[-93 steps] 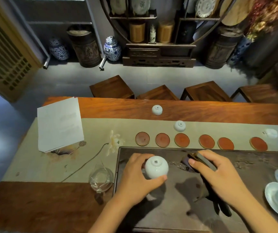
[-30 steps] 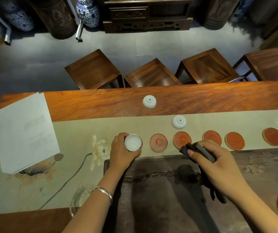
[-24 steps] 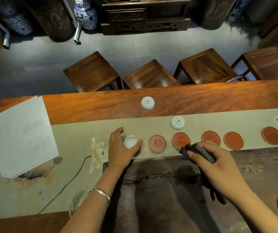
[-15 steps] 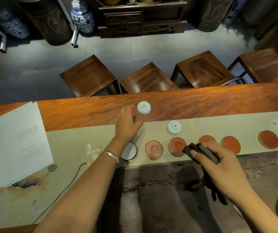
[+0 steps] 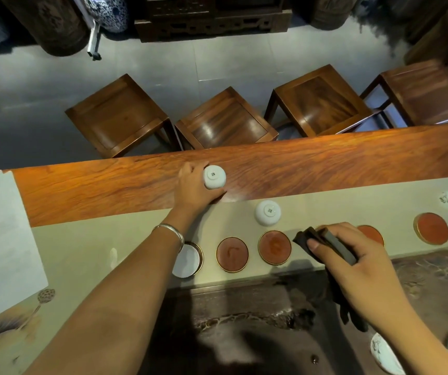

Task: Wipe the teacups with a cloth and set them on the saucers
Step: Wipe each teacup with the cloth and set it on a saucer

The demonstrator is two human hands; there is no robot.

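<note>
Now upturned teacup (image 5: 214, 177) in left hand (image 5: 194, 189) grip, thumb beneath.

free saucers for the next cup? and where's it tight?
Two bare saucers sit between the filled saucer under the left forearm and the cloth in the right hand. Far-right saucer is bare too. Tight: right hand covers the saucer behind it; an upturned cup stands just beyond the second bare saucer.

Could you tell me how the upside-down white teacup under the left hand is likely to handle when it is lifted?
The teacup looks glazed, so probably slippery and breakable if dropped. Small enough for the left hand to wrap, it seems light. Resting rim-down, it should not tip.
</note>
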